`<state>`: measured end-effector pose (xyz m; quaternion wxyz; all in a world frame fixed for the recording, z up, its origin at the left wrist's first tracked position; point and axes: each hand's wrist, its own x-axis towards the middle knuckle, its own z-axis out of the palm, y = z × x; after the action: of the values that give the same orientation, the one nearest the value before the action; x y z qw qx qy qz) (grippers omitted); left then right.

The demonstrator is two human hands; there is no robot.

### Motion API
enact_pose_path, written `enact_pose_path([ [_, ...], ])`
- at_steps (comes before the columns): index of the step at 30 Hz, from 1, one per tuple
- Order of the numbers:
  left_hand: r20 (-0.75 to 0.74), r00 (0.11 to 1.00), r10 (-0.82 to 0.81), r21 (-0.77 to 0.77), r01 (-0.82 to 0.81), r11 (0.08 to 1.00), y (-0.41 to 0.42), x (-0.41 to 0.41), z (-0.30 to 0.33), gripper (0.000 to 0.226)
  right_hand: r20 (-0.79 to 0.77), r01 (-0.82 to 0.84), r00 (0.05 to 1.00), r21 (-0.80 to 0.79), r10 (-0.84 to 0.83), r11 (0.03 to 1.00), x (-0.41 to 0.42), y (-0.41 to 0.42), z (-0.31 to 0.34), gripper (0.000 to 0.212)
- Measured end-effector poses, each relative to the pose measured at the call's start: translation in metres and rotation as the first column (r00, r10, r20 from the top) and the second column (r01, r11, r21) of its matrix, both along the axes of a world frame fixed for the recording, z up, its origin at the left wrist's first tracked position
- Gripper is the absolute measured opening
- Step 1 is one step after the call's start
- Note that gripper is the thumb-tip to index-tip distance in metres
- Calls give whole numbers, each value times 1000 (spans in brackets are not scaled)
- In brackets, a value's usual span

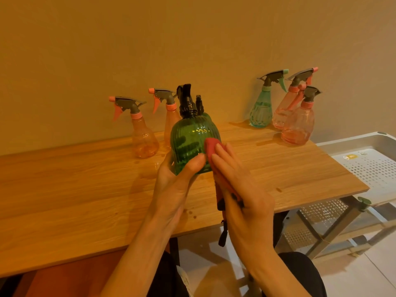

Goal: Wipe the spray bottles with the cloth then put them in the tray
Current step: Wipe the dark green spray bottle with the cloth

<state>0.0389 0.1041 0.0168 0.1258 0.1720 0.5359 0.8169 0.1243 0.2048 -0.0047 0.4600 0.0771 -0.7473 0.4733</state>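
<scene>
Wooden desk (85,189) by a tan wall: above it, the left hand (177,179) holds a green spray bottle (192,144), grip curled round its base; the right hand (240,189), fingers straight, presses a red cloth (211,147) against it.

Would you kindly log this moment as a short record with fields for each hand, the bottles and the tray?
left hand: left hand grips the green bottle above the table
right hand: right hand presses the red cloth to the bottle's side
bottles waiting: two orange on the left, one teal and two pink on the right, all upright
tray: white tray right of the table, no bottles visible in it
</scene>
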Motion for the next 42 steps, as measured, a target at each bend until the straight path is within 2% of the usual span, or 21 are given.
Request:
enact_pose_path([
  [3, -9, 1000, 0, -12, 0, 1000, -2, -1, -1, 74, 61, -38, 997, -234, 54, 972, -1, 9, 1, 39],
  [5, -13, 1000, 6, -15, -7, 1000, -1, -2, -2, 76, 76, -82, 991, -310, 111, 947, -1, 11, 4, 39],
  [10, -30, 999, 29, -11, -29, 1000, 3, -4, -1, 74, 27, -68, 997, -90, 70, 994, 1, -3, 7, 39],
  [12, -31, 999, 29, -22, -30, 999, 3, -4, -3, 75, 20, -61, 998, -104, 63, 993, 1, -1, 6, 40],
  [16, -17, 1000, 8, -5, -8, 1000, 1, -4, -7, 78, 79, -129, 981, -404, 175, 906, 1, 7, 9, 39],
  [17, -14, 1000, 2, -1, -2, 1000, 1, -3, -8, 79, 83, -136, 978, -436, 191, 889, 1, 7, 11, 39],
  [22, -53, 999, -2, -82, -2, 997, 0, -5, -10, 89, 52, -88, 992, -375, 115, 923, 2, 4, 12, 39],
  [26, -99, 994, -48, -119, 36, 992, -5, -7, -3, 68, 26, -40, 998, -283, 49, 958, 2, 4, 7, 39],
  [28, -90, 994, -67, -110, 57, 992, -6, -8, -4, 67, 16, -23, 999, -259, 29, 966, 1, 5, 5, 37],
  [31, -71, 995, -65, -124, 55, 991, -5, -7, -5, 76, 13, 18, 1000, -188, -15, 982, -2, 4, 4, 37],
  [36, -69, 996, -48, -149, 37, 988, 0, -5, -8, 98, 33, -14, 999, -103, 18, 995, -3, -2, 1, 42],
  [39, -66, 997, -39, -109, 32, 994, -2, -5, -8, 83, 25, -35, 999, -123, 39, 992, -2, 3, 0, 39],
  [42, -54, 997, -52, -91, 47, 995, -2, -5, -8, 73, 74, -77, 992, -324, 106, 943, -3, 10, 3, 37],
])
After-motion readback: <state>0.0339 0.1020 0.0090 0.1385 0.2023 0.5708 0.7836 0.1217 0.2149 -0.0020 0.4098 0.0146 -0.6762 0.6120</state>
